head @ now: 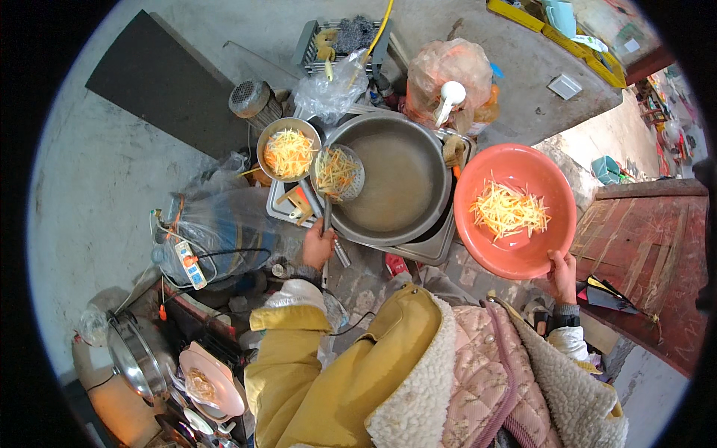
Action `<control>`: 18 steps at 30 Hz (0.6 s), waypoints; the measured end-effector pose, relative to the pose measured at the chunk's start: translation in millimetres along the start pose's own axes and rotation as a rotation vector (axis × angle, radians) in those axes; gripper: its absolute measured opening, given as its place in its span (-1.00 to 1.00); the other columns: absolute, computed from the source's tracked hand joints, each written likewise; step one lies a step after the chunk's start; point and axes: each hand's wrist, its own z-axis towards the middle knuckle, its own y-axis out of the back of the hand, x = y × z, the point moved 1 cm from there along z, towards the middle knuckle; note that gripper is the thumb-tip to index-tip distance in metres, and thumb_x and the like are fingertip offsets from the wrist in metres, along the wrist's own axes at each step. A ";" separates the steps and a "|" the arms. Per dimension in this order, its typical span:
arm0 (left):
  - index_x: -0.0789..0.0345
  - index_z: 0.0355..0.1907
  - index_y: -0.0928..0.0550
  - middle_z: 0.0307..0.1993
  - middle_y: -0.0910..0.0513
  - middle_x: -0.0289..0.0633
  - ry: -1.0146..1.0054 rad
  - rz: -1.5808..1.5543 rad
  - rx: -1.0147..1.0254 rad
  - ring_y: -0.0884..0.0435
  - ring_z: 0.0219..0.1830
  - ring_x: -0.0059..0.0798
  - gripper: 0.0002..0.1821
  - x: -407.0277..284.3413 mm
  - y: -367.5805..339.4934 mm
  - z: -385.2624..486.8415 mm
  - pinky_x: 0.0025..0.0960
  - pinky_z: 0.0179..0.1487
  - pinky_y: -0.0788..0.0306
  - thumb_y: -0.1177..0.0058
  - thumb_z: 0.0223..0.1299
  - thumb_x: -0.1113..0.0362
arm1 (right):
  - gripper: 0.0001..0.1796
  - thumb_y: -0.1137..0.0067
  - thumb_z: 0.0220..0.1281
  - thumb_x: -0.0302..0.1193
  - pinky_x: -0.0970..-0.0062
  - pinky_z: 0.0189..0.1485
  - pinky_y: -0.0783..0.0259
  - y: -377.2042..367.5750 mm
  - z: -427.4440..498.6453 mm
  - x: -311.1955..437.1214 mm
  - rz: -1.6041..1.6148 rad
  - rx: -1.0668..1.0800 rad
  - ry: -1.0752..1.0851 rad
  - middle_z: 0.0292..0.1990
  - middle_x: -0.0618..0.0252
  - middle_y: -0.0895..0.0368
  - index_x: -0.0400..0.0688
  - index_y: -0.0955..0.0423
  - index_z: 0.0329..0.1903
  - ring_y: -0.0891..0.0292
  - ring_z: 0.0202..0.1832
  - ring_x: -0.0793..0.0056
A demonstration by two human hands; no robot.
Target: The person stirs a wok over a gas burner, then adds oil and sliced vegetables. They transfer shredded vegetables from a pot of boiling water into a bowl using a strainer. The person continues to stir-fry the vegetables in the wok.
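My left hand [319, 245] grips the handle of a perforated metal skimmer [356, 182]. Shredded vegetables [336, 172], pale and orange, lie in the skimmer, which rests over the left side of a wide metal basin [443, 173]. Cloudy liquid [397, 173] fills much of this basin. A small metal pan [263, 167] heaped with similar shreds [289, 153] stands to the left; its long handle runs beside my left hand, and whether I grip that too is unclear. My right hand [562, 273] holds the rim of an orange plastic basin [512, 262] with more shreds [511, 210] inside.
The metal basin stands on a metal stove [434, 255]. Behind it are a knotted plastic bag [448, 61] and a grey basket [305, 53]. A power strip [190, 265] and cords hang at left, above a lidded pot [140, 353]. A red wooden board [650, 252] is at right.
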 end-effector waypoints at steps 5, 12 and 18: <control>0.42 0.24 -0.41 -0.41 -0.61 -0.19 -0.442 0.687 -0.075 -0.55 -0.50 -0.52 -0.53 19.3 13.9 34.6 -0.39 -0.43 -0.44 0.04 0.27 0.39 | -0.90 -0.10 0.22 -0.44 0.69 -0.51 -0.26 2.5 0.0 -5.2 0.073 0.050 -0.013 -0.48 0.52 -0.46 -0.22 -0.46 -0.30 -0.34 -0.55 0.77; 0.43 0.20 -0.40 -0.43 -0.59 -0.18 -0.150 0.436 0.289 -0.54 -0.50 -0.51 -0.57 10.1 -30.7 17.1 -0.38 -0.45 -0.45 0.06 0.28 0.38 | -0.85 -0.09 0.23 -0.45 0.64 -0.39 -0.41 13.0 7.6 -20.6 0.024 -0.006 -0.016 -0.41 0.47 -0.50 -0.26 -0.45 -0.21 -0.45 -0.45 0.70; 0.43 0.17 -0.38 -0.46 -0.56 -0.22 0.138 -0.033 0.442 -0.45 -0.59 -0.60 -0.63 -2.1 -91.2 15.1 -0.48 -0.63 -0.35 0.10 0.33 0.39 | -0.86 -0.11 0.20 -0.38 0.65 -0.63 -0.10 10.8 6.1 -25.8 0.014 -0.099 0.025 -0.63 0.52 -0.37 -0.15 -0.42 -0.42 -0.22 -0.67 0.75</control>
